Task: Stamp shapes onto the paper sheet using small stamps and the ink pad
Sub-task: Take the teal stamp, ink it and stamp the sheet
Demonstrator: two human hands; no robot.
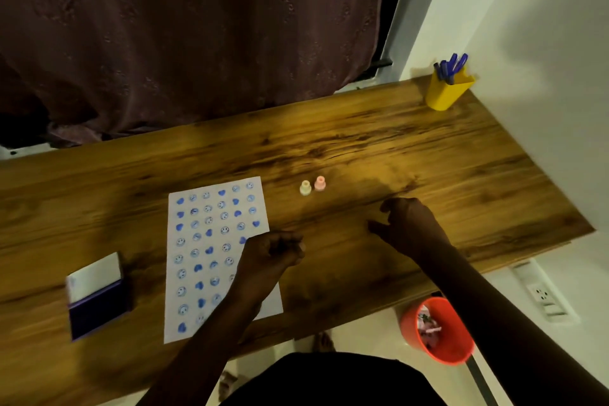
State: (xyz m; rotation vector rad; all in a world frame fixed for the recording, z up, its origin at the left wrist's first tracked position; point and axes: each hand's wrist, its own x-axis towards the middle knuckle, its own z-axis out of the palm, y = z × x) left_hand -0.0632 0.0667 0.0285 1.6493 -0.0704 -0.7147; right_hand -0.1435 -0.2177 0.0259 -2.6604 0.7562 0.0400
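A white paper sheet [211, 241] lies on the wooden desk [362, 148], covered with several blue heart and smiley prints. An open ink pad [95, 297] with a dark blue pad sits to its left. Two small stamps stand upright beyond the sheet's far right corner: a pale yellow stamp [305, 187] and a pink stamp [319, 182]. My left hand [275, 250] rests curled at the sheet's right edge with nothing visible in it. My right hand [408, 224] hovers over bare desk to the right, fingers loosely bent and apart, holding nothing.
A yellow pen holder [446, 92] with blue pens stands at the desk's far right corner by the white wall. A red bin [438, 330] sits on the floor below the desk's near edge. A dark curtain hangs behind the desk.
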